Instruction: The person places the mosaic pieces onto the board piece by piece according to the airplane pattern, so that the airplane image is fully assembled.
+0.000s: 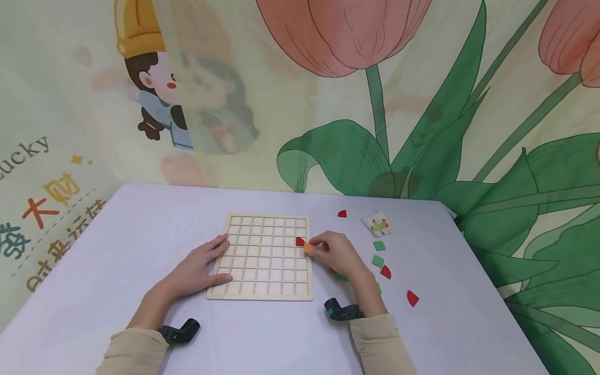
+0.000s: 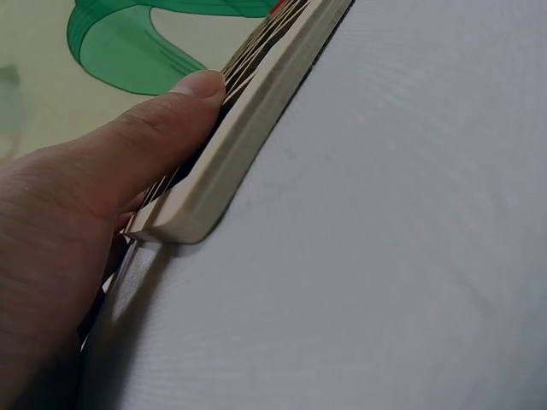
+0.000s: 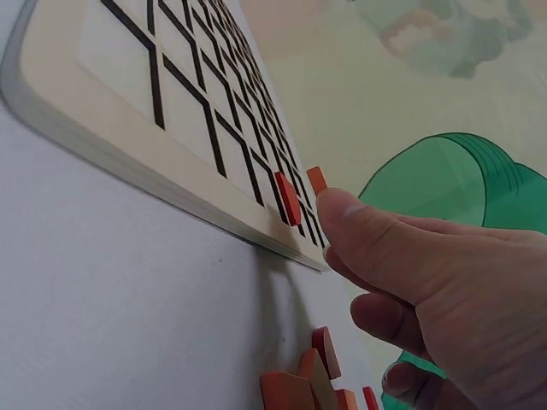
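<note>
A pale wooden grid board (image 1: pixel 262 260) lies on the table. My left hand (image 1: pixel 199 265) rests at its left side, fingers straight along the edge; the thumb (image 2: pixel 162 128) lies on the board's corner area in the left wrist view. Between thumb and fingertips, my right hand (image 1: pixel 339 255) pinches an orange square tile (image 1: pixel 308 248) over the board's right edge. A red quarter-round tile (image 1: pixel 300 241) sits in a cell near that edge, just left of the orange tile. In the right wrist view the orange tile (image 3: pixel 316 179) is held above the board surface, partly hidden by the thumb.
Right of the board are green tiles (image 1: pixel 377 261), red quarter-round tiles (image 1: pixel 412 298) and a small patterned card (image 1: pixel 377 225). More orange and red pieces (image 3: pixel 287 391) lie below the right hand. A printed cloth (image 1: pixel 328 146) hangs behind the table.
</note>
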### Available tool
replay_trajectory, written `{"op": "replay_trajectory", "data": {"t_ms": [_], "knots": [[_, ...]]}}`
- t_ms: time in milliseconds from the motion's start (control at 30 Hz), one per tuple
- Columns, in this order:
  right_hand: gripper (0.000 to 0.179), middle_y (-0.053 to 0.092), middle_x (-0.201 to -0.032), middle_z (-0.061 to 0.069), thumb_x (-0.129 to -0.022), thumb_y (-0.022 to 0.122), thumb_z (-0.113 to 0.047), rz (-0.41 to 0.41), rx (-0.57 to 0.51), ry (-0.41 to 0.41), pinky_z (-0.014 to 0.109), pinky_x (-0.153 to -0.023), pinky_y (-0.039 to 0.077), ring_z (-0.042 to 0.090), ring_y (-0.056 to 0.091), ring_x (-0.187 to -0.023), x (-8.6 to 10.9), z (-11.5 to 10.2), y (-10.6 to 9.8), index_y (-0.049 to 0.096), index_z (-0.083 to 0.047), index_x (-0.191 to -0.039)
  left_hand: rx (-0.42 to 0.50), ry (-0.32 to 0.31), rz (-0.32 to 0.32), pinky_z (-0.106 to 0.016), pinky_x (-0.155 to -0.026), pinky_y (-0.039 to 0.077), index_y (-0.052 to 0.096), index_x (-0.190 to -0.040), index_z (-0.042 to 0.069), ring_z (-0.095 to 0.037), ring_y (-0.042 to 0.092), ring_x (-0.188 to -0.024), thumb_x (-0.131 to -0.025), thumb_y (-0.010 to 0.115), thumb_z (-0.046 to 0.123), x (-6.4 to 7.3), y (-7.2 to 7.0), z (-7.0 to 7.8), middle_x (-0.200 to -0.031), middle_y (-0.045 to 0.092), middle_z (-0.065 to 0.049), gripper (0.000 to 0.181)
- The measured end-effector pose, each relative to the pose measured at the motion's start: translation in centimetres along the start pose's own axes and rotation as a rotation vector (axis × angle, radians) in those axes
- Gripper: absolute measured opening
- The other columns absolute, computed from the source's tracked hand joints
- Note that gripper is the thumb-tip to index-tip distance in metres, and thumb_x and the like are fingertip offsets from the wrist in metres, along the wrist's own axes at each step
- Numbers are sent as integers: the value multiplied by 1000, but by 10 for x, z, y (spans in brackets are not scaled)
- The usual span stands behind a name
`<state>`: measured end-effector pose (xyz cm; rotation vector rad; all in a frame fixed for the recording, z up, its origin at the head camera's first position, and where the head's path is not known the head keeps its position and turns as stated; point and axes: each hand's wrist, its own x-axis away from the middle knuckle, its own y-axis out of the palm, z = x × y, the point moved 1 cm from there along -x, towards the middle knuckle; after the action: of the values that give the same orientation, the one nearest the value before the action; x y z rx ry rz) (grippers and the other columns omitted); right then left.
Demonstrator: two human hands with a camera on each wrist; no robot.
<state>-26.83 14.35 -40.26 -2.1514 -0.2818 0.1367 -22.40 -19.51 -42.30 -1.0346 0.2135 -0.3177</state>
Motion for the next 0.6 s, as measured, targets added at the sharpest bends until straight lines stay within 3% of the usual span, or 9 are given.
{"op": "replay_trajectory", "data": {"t_ms": [233,600], "knots": [[30,68,-97,-6,-81,76,-29,6,24,-25,22,-63,47,12,51,-77,1,-1,5,73,-17,-108,12,12,-2,-59,-110,26,38,-144,1,-41,26,-141,-78,71,53,0,2,-3,-155,28,-15,90],[29,69,-98,-6,-81,76,-29,-2,66,-44,23,-70,47,11,53,-79,-3,-5,10,73,-17,-107,5,-13,-8,-60,-110,26,38,-144,2,-40,25,-142,-76,70,56,-1,1,-4,-156,27,-14,93]]}}
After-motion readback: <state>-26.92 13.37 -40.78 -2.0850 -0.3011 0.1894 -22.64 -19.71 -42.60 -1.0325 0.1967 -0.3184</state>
